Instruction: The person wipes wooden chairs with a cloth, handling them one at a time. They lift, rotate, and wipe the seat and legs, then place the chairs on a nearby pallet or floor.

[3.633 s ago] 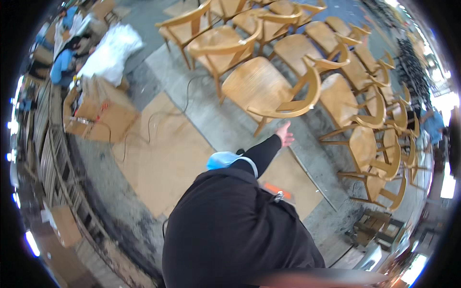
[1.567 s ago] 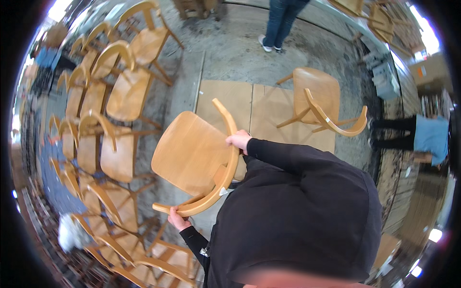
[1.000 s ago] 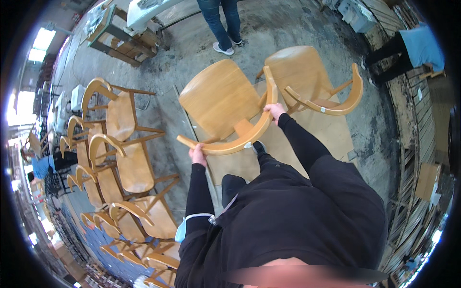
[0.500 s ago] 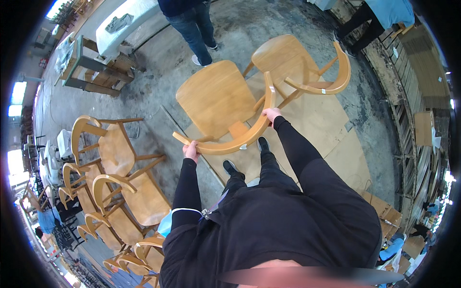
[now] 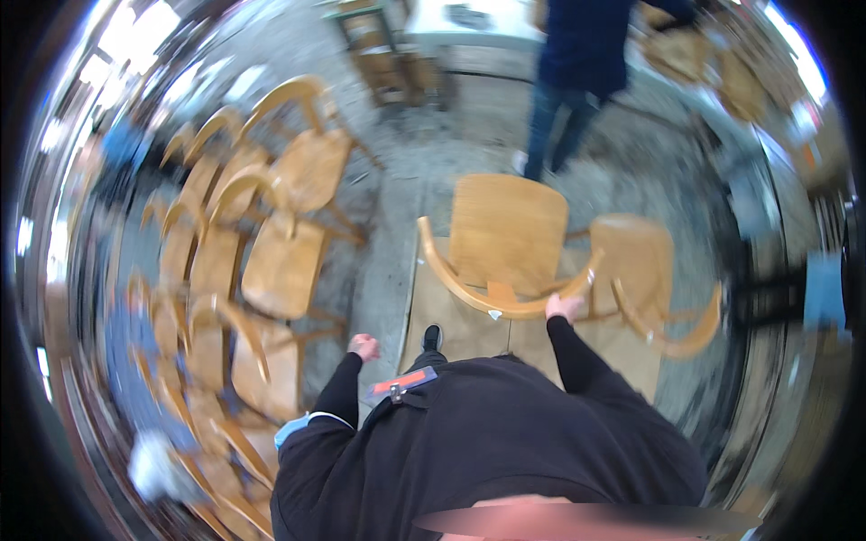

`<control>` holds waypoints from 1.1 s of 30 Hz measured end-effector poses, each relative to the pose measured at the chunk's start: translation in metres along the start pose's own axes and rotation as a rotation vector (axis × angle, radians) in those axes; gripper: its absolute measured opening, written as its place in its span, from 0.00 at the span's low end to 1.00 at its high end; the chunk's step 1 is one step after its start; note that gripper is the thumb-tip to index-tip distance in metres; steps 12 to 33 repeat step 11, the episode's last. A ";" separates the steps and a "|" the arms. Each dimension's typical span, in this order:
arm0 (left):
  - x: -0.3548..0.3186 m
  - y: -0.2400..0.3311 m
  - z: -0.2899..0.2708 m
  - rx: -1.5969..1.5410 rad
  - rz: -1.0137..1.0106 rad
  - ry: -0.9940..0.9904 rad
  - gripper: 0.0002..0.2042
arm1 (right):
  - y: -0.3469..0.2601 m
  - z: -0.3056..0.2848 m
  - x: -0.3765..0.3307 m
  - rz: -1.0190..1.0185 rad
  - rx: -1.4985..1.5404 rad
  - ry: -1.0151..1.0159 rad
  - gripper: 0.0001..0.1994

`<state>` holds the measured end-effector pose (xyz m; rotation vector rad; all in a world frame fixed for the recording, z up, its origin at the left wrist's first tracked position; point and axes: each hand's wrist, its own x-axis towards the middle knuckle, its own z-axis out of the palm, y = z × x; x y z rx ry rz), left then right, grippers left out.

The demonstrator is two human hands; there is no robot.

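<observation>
A light wooden chair [image 5: 507, 230] with a wide seat and a curved backrest stands in front of me. My right hand [image 5: 566, 307] grips the right part of its backrest rail. My left hand [image 5: 363, 347] is off the chair, low at my left side, with its fingers curled in and nothing seen in them. Close by on the right stands a second wooden chair [image 5: 633, 257] of the same kind, its curved back turned toward me. A small white tag [image 5: 494, 315] shows on the first chair's rail.
Rows of similar wooden chairs [image 5: 287, 270] fill the left side. Flat cardboard [image 5: 451, 326] lies under the two chairs. Beyond them a person [image 5: 582, 63] in dark clothes stands near a white-covered table [image 5: 478, 25]. The outer picture is smeared by motion.
My left hand has let go of the backrest and dropped to my left side. My right hand stays on the rail. The view has swung left, shifting the chairs rightward.
</observation>
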<state>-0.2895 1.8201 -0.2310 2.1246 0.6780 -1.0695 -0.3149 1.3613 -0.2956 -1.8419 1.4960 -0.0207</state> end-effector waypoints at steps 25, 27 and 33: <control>-0.209 -0.208 0.235 -0.472 -0.399 0.409 0.23 | 0.008 -0.025 -0.024 0.064 0.252 -0.382 0.27; -0.209 -0.208 0.235 -0.472 -0.399 0.409 0.23 | 0.008 -0.025 -0.024 0.064 0.252 -0.382 0.27; -0.209 -0.208 0.235 -0.472 -0.399 0.409 0.23 | 0.008 -0.025 -0.024 0.064 0.252 -0.382 0.27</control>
